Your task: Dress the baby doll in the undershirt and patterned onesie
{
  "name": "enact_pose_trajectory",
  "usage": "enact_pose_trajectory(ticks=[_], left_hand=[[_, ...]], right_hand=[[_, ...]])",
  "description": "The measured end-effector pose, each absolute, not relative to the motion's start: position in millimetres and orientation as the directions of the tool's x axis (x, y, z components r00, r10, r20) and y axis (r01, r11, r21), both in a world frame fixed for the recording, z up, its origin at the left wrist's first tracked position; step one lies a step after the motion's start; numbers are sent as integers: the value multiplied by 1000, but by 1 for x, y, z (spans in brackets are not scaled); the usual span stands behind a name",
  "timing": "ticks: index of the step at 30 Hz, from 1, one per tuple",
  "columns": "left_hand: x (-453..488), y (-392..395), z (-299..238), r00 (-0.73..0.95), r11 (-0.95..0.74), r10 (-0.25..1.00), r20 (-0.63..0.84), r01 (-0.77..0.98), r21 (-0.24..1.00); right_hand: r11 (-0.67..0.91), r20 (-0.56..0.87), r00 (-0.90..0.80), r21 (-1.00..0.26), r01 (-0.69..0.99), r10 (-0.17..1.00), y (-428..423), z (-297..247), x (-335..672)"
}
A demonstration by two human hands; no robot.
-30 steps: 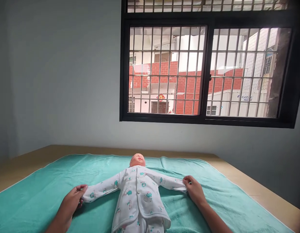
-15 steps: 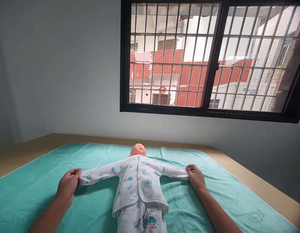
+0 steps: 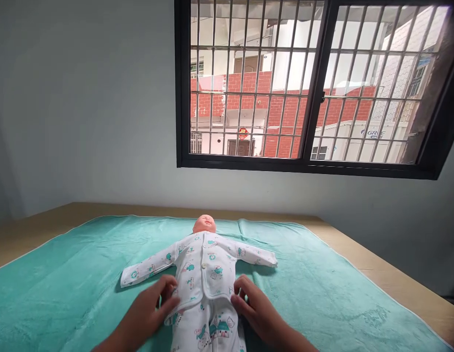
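Observation:
A baby doll (image 3: 204,224) lies face up on a teal towel (image 3: 83,274), dressed in a white jacket (image 3: 203,266) and trousers (image 3: 208,332) printed with teal figures. Both sleeves are spread out to the sides. My left hand (image 3: 151,305) rests at the jacket's lower left hem, with its fingers curled on the cloth. My right hand (image 3: 254,305) lies at the lower right hem, its fingers bent against the fabric. Whether either hand pinches the hem is hidden.
The towel covers a wide wooden platform (image 3: 392,281) that runs to a grey wall (image 3: 83,122). A black-framed barred window (image 3: 307,88) is above, with brick buildings outside.
Both hands let go of the sleeve cuffs and moved inward to the jacket's lower hem at the doll's waist. The sleeves stay spread. The view shifted slightly.

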State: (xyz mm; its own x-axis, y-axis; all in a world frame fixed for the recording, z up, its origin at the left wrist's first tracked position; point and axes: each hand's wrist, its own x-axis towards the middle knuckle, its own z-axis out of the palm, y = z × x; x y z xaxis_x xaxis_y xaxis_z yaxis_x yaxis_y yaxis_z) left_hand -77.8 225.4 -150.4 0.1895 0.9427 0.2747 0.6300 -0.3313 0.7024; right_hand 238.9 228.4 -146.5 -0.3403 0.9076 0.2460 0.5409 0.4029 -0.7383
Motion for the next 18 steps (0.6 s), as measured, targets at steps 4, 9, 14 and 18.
enact_pose_trajectory(ticks=[4,9,14,18], left_hand=[[-60,196,-152,279,-368,930,240,680,634],[-56,191,-139,321,-466,881,347,710,528],[-57,176,-132,309,-508,832,461,756,412],[-51,143,-140,413,-698,668,618,636,330]], right_hand=[[294,125,-341,-811,506,932,214,-149,240],[537,319,-448,-647,541,835,218,-143,245],[576,334,-471,-524,627,816,204,-136,246],[615,332,-525,-529,584,784,173,-150,249]])
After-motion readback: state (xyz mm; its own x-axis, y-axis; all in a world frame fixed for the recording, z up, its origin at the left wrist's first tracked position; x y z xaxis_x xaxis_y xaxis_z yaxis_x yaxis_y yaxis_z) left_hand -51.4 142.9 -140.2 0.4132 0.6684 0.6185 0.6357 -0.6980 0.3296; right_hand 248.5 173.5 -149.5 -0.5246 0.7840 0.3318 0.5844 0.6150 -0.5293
